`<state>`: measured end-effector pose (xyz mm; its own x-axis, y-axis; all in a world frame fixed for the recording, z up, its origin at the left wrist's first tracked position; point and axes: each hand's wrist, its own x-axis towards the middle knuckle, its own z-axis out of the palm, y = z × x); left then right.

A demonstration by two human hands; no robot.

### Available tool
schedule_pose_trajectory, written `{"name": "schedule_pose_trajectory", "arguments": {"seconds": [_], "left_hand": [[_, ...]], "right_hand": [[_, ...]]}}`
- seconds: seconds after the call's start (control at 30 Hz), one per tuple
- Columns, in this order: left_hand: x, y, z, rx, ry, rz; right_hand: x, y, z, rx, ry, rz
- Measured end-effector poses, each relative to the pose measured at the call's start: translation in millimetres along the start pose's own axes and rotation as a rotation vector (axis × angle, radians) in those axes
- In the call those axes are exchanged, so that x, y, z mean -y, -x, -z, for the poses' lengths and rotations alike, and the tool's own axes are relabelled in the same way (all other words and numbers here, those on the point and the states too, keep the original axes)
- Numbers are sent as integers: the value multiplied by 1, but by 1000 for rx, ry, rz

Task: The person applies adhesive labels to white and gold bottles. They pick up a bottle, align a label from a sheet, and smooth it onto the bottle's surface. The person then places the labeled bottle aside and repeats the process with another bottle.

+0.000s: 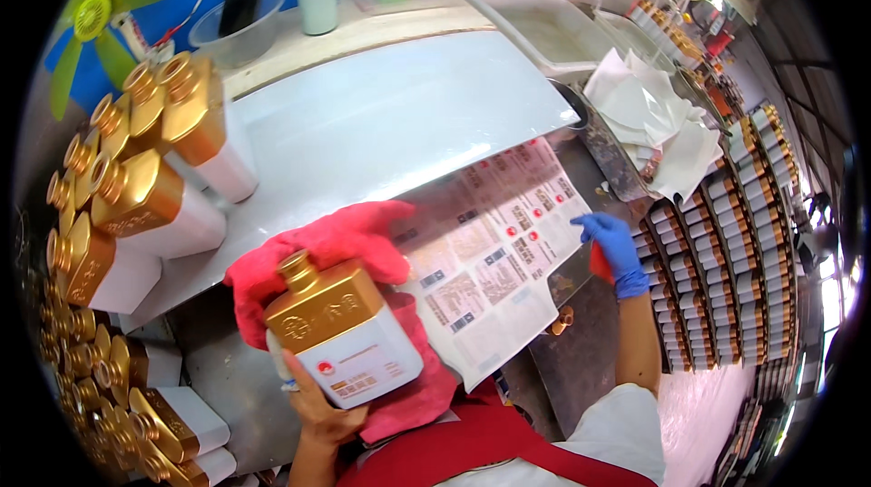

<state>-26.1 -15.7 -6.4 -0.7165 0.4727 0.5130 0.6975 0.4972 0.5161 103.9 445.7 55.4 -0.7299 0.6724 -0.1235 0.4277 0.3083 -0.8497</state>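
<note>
Nearest to the body, the left hand [327, 410] holds the white bottle with gold shoulder [363, 337]; its fingers are closed around the lower side. The bottle lies tilted on the pink cloth [318, 233], with its printed face turned upward and its open neck pointing away from the person. In my judgement, this grip at the base is good: the printed face stays free, and the cloth can protect the gold surface from scratches. It is better to keep the bottle steady and not press over the print.

Just beside it lies the sheet of printed labels [494, 278]. At its right edge is the right hand [615, 249] in a blue glove; the fingers are rather narrow together, but I cannot tell if they pinch something. I think a light touch at the edge would avoid creases.

Farther away are the pale board [381, 124], a group of similar bottles [195, 128] standing at the left, and many stacked bottles [721, 269] at the right.
</note>
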Motion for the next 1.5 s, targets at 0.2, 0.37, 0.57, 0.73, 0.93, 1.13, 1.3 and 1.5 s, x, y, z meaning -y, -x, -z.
{"name": "schedule_pose_trajectory", "arguments": {"seconds": [0.2, 0.37, 0.57, 0.73, 0.93, 1.13, 1.3, 1.5], "left_hand": [[-7, -1, 1, -44, 5, 10], [-10, -4, -1, -67, 40, 1], [-15, -8, -2, -60, 103, 32], [-15, -6, 1, -29, 120, 78], [-22, -14, 4, -59, 41, 14], [-15, -8, 3, -42, 59, 29], [-12, -4, 6, 15, 107, 90], [-13, -6, 17, 124, 195, 130]], "right_hand": [[-74, 21, 5, -319, 242, -82], [-98, -15, 34, -428, 405, -49], [-111, -48, 42, -323, 563, -91], [-109, -58, 52, -192, 302, -185], [-108, -50, 50, -263, 455, -115], [-128, -53, 51, -329, 423, -51], [-121, -51, 46, -381, 438, -8], [-143, -59, 53, -401, 557, -33]]}}
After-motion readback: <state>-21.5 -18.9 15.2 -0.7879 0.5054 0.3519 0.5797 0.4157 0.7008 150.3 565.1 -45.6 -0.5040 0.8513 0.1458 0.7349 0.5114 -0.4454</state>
